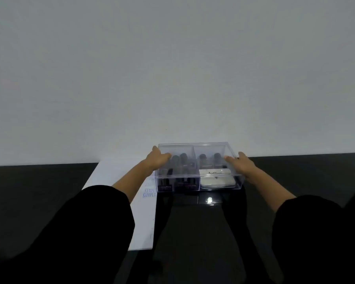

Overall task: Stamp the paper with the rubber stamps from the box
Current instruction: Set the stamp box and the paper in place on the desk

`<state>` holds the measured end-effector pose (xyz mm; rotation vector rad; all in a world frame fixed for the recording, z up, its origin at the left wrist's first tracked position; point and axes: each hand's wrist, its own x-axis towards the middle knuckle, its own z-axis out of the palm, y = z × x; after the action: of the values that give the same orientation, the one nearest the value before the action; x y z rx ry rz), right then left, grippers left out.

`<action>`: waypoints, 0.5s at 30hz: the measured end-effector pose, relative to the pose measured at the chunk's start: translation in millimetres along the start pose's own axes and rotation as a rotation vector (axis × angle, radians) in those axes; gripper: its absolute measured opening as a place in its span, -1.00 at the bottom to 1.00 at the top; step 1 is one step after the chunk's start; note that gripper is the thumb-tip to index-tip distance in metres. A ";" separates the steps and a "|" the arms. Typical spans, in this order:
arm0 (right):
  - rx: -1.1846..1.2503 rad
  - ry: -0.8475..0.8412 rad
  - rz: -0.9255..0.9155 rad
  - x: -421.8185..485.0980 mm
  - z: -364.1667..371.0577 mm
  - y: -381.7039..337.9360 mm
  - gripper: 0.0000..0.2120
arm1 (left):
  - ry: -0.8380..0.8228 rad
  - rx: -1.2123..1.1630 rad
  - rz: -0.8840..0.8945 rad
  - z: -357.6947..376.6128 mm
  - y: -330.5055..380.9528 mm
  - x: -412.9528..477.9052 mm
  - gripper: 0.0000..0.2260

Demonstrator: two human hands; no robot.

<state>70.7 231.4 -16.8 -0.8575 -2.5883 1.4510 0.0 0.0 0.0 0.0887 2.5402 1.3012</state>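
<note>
A clear plastic box [199, 147] stands on the black table, against the wall. Inside it are several dark rubber stamps [181, 170] on the left and a white ink pad [216, 179] at the front right. My left hand [159, 157] grips the box's left side, thumb up at the rim and fingers laid over the top. On the opposite side my right hand [240, 162] grips it the same way. A white sheet of paper [143, 218] lies left of the box, with blue "SAMPLE" stamp marks [149, 193] beside the box.
The black glossy table [209, 232] runs left and right and reflects a light spot in front of the box. A plain white wall [172, 68] rises right behind the box. My black sleeves fill the lower corners.
</note>
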 end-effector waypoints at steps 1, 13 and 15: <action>0.018 -0.002 0.003 1.8 2.2 1.8 -0.40 | 0.001 -0.005 -0.015 1.5 -0.6 1.2 -0.41; 0.148 0.108 -0.011 -15.3 3.2 13.4 -0.70 | 0.125 -0.157 -0.024 12.4 -13.6 1.3 -0.67; 0.151 0.122 -0.027 -29.2 -4.1 14.5 -0.70 | 0.131 -0.160 -0.016 12.4 -12.8 -8.7 -0.67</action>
<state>102.9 226.2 -19.8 -0.8597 -2.3598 1.5133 12.8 0.6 -15.2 -0.0517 2.5243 1.5456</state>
